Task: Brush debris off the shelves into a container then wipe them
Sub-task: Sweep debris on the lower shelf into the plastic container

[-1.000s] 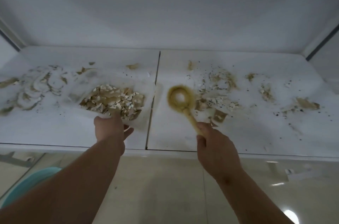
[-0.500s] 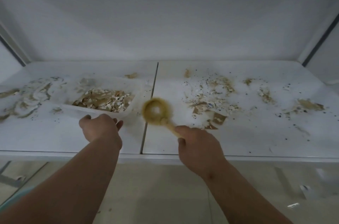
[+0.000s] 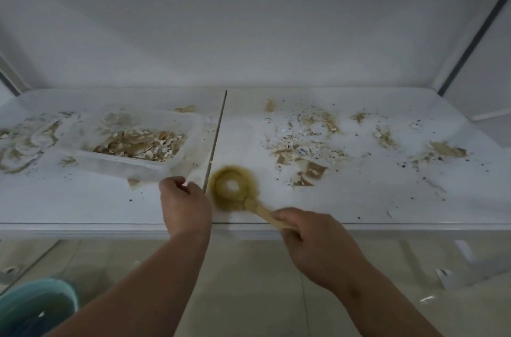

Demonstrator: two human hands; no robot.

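Observation:
A white shelf (image 3: 359, 204) carries brown and white debris (image 3: 307, 154) scattered right of its centre seam, and smears of debris at the far left. A clear plastic container (image 3: 116, 162) part-filled with brown and white scraps sits left of the seam. My left hand (image 3: 184, 205) grips the container's near right corner. My right hand (image 3: 318, 242) holds the wooden handle of a round brush (image 3: 233, 188), whose blurred bristle head lies on the shelf just right of the seam, close to the front edge.
The white back wall rises behind the shelf. A dark upright post (image 3: 475, 24) stands at the right rear. Below the shelf's front edge is a glossy tiled floor, with a teal bucket (image 3: 33, 306) at the bottom left.
The brush has swept left and toward the front edge, from beside the debris to the seam. My left hand has shifted right along the container's near side to its corner.

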